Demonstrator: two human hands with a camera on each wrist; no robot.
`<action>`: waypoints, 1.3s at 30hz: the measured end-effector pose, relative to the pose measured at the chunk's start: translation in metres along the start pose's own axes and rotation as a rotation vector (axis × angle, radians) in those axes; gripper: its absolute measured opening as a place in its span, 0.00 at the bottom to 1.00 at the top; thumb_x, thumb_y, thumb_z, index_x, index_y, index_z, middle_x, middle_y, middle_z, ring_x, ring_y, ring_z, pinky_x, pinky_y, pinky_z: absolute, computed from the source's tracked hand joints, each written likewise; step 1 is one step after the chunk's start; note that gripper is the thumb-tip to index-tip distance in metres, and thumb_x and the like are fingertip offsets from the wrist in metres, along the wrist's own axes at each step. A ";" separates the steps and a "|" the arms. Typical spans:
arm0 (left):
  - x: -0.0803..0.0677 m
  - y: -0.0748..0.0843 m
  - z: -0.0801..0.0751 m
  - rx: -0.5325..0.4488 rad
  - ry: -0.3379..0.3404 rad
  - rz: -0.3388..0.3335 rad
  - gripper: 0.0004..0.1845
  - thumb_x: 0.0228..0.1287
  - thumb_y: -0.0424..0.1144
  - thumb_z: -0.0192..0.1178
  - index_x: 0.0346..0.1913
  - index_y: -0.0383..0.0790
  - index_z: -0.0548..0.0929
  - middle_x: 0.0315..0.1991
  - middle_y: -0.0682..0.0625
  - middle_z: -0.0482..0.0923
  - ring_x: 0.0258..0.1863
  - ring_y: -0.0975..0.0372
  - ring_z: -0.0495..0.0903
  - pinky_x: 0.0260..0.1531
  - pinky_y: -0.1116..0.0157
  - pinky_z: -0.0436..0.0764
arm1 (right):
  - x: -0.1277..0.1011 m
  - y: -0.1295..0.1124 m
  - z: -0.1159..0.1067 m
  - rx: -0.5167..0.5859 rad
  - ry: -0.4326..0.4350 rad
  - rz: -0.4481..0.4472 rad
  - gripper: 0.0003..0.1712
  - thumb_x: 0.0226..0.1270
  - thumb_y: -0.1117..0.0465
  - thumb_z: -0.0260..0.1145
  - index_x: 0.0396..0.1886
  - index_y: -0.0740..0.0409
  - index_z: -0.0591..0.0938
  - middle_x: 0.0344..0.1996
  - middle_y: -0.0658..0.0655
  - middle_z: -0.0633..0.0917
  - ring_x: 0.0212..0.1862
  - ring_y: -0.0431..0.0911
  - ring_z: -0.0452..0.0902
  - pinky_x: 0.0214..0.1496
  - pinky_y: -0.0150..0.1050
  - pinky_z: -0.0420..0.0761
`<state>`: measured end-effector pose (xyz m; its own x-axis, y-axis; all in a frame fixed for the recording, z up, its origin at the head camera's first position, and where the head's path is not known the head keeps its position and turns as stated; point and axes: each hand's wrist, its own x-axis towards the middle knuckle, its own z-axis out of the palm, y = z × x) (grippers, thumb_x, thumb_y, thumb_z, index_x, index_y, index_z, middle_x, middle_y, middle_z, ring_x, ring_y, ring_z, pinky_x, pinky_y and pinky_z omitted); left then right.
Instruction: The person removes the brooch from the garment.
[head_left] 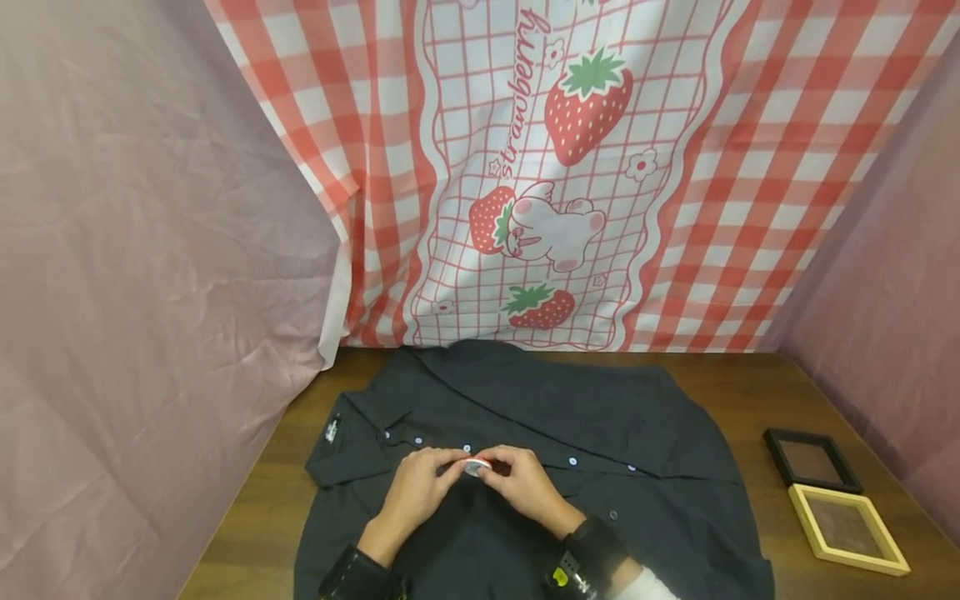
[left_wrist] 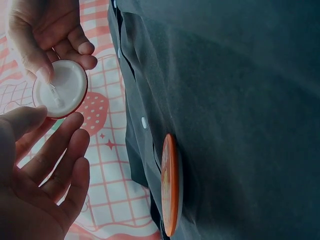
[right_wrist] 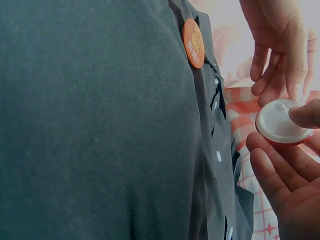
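Both hands meet over a dark grey shirt (head_left: 525,533) and pinch one round pin badge (head_left: 477,467). Its white back with a metal pin (left_wrist: 56,95) shows, framed by a red rim. My left hand (head_left: 423,492) holds the badge's left edge between thumb and fingers. On the other edge, my right hand (head_left: 527,483) grips it, with the thumb (left_wrist: 44,74) lying on the back near the pin. A second, orange badge (left_wrist: 170,185) sits on the shirt by the button placket, shown in both wrist views.
White buttons (head_left: 573,461) run along the shirt's placket, and its collar lies at the left. A black frame (head_left: 776,454) and a pale wooden frame (head_left: 810,521) lie on the brown table (head_left: 731,383) at the right. A strawberry-print cloth (head_left: 675,208) hangs behind.
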<state>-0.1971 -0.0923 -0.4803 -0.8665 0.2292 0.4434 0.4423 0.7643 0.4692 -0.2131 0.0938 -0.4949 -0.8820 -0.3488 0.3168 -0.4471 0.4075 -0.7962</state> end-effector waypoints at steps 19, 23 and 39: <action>-0.001 0.000 0.002 0.057 0.073 0.078 0.08 0.57 0.39 0.69 0.39 0.43 0.90 0.33 0.52 0.89 0.33 0.60 0.86 0.34 0.61 0.82 | 0.002 0.000 0.004 -0.040 0.047 -0.071 0.05 0.57 0.69 0.70 0.35 0.61 0.87 0.30 0.53 0.87 0.30 0.31 0.74 0.33 0.27 0.78; 0.002 0.001 0.002 0.063 0.077 0.079 0.08 0.57 0.40 0.69 0.39 0.43 0.90 0.34 0.52 0.89 0.33 0.60 0.86 0.34 0.61 0.82 | 0.004 0.001 0.002 -0.070 0.074 -0.102 0.05 0.57 0.69 0.70 0.34 0.60 0.87 0.29 0.52 0.87 0.29 0.32 0.75 0.32 0.28 0.78; 0.004 0.005 0.004 0.066 0.085 0.077 0.07 0.57 0.39 0.69 0.39 0.43 0.91 0.33 0.52 0.89 0.31 0.60 0.85 0.31 0.62 0.81 | 0.004 0.001 0.001 -0.166 0.141 -0.195 0.05 0.55 0.70 0.72 0.31 0.59 0.86 0.25 0.50 0.84 0.26 0.34 0.74 0.28 0.27 0.76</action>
<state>-0.1994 -0.0850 -0.4791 -0.8067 0.2391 0.5404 0.4881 0.7851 0.3812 -0.2175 0.0924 -0.4949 -0.7838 -0.3184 0.5331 -0.6182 0.4809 -0.6217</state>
